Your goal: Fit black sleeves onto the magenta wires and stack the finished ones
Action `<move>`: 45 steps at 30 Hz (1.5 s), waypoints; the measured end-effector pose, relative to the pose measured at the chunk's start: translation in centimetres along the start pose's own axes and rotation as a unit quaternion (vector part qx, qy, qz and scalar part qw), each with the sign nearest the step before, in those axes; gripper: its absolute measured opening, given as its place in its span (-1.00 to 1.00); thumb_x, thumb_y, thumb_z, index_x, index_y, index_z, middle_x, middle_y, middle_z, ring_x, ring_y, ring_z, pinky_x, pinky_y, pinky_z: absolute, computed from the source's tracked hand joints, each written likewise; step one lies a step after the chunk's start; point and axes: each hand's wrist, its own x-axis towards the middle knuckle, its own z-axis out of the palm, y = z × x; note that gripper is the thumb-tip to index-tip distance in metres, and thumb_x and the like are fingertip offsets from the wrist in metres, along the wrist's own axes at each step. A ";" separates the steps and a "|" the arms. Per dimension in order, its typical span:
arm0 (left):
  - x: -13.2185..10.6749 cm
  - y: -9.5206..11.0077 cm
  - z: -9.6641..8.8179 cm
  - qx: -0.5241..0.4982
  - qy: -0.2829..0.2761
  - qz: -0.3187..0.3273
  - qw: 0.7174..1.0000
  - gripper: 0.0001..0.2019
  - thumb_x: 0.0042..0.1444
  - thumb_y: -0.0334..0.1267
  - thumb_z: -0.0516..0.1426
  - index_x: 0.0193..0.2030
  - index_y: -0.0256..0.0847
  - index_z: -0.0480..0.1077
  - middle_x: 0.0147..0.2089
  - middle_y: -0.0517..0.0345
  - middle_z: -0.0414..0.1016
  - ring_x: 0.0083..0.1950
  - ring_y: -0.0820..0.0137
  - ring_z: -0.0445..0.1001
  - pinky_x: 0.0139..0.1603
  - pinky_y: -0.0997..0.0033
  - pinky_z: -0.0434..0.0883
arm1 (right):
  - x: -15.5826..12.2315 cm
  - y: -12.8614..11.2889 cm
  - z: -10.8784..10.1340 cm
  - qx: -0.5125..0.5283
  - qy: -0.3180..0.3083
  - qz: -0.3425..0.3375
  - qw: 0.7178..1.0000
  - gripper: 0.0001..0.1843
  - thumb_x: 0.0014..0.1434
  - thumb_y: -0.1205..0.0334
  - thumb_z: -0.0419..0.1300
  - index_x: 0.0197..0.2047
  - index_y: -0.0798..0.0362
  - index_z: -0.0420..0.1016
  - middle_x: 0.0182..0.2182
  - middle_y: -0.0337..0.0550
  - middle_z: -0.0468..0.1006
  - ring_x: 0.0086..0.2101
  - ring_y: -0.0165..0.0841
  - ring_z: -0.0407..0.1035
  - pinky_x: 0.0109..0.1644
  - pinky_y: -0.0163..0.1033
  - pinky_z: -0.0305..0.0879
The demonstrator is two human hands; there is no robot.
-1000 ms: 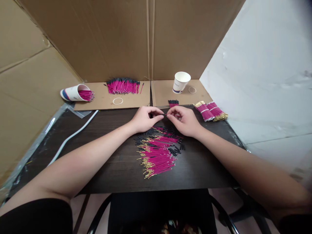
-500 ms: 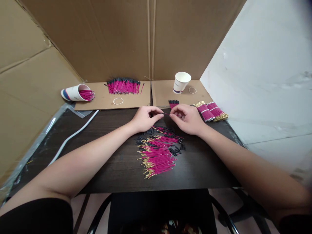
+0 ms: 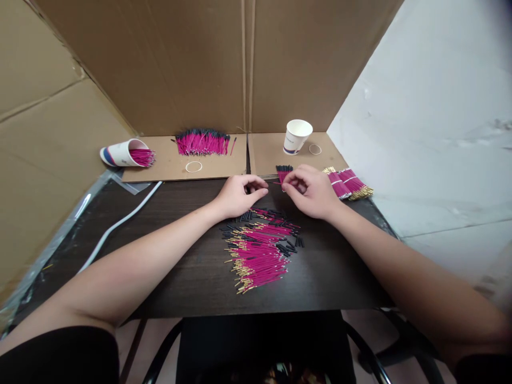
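1. The dark wood-grain worktop [image 3: 180, 266] carries a loose heap of magenta wires with gold pins and short black sleeves [image 3: 260, 250]. The heap lies as it did half a second ago.

2. The left hand [image 3: 238, 194] rests on the worktop just beyond the heap's far left edge, where it was before. Its thumb and forefinger are pinched together. What they hold is too small to tell.

3. The right hand [image 3: 312, 191] sits beyond the heap's far right edge. It has shifted farther from the heap and away from the left hand, so the gap between the two hands is now wider. Its fingertips are closed on a single thin magenta wire [image 3: 277, 183], which points towards the left hand and no longer reaches it.

4. The right fingertips now lie just beside a small stack of black-capped magenta wires [image 3: 284, 170], straight beyond the heap.

5. Two banded bundles of gold-tipped magenta wires [image 3: 350, 182], beyond and right of the heap, are now partly covered by the right hand.

6. An upright white paper cup [image 3: 298, 135] stands farthest beyond the heap, unmoved.
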 end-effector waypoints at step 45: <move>-0.3 0.4 -0.2 0.062 -0.052 0.061 0.995 -0.93 0.29 -0.39 0.36 -0.13 -0.18 0.69 -0.14 0.06 0.73 -0.16 0.21 0.59 0.01 0.13 0.54 | 0.6 2.2 1.8 -0.232 -0.037 0.223 0.946 -0.74 0.44 0.16 0.27 -0.34 -0.03 0.48 -0.44 -0.07 0.58 -0.38 -0.10 0.44 -0.25 -0.09 0.17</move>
